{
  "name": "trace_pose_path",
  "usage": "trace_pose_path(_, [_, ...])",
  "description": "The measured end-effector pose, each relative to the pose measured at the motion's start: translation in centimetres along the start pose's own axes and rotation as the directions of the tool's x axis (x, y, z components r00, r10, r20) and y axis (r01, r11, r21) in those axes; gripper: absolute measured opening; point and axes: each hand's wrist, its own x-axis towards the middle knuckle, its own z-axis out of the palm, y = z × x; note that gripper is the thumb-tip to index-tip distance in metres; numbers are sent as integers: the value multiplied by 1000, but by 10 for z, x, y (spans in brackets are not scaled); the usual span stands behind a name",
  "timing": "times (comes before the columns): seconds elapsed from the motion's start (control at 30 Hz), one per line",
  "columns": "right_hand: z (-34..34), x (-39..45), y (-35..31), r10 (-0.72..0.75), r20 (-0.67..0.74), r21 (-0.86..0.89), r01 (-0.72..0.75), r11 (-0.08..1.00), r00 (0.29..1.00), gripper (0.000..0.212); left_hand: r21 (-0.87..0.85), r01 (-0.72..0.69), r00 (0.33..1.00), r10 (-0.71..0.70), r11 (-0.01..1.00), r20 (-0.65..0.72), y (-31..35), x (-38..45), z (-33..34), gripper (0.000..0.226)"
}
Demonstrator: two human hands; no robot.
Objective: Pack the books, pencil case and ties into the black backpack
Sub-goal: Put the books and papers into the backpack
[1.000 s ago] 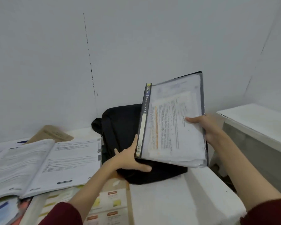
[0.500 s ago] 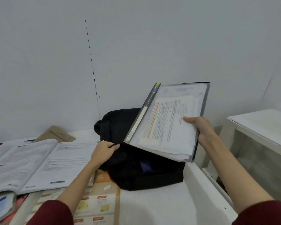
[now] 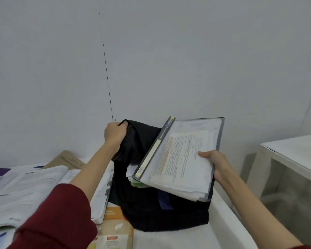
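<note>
The black backpack (image 3: pixel 169 211) stands on the white table against the wall, its mouth pulled open. My left hand (image 3: pixel 114 134) grips the backpack's top edge and lifts it up. My right hand (image 3: pixel 213 161) holds a clear-covered file of printed papers (image 3: pixel 180 159) by its right edge, tilted, with its lower corner over the open mouth. White and green paper edges (image 3: pixel 133 178) show inside the bag under the file. No pencil case or ties are visible.
A large open book (image 3: pixel 25 191) lies on the left of the table (image 3: pixel 228 229), over other books. An orange-and-cream book (image 3: pixel 115 232) lies in front of the bag. A brown envelope (image 3: pixel 66 159) rests by the wall. A white side table (image 3: pixel 295 155) stands at right.
My left hand has moved from the bag's lower front edge up to its top edge and raised it. The file has sunk lower toward the opened mouth.
</note>
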Motion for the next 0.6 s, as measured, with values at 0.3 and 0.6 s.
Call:
trace_pose_path(0.3, [-11, 13, 16, -33, -115, 128, 48, 991, 993, 37, -470, 311, 942, -335, 826, 34, 36, 22, 4, 37])
trace_pose_path(0.6, [67, 14, 82, -12, -474, 213, 128, 969, 880, 45, -126, -111, 980, 130, 986, 153, 58, 3, 31, 42])
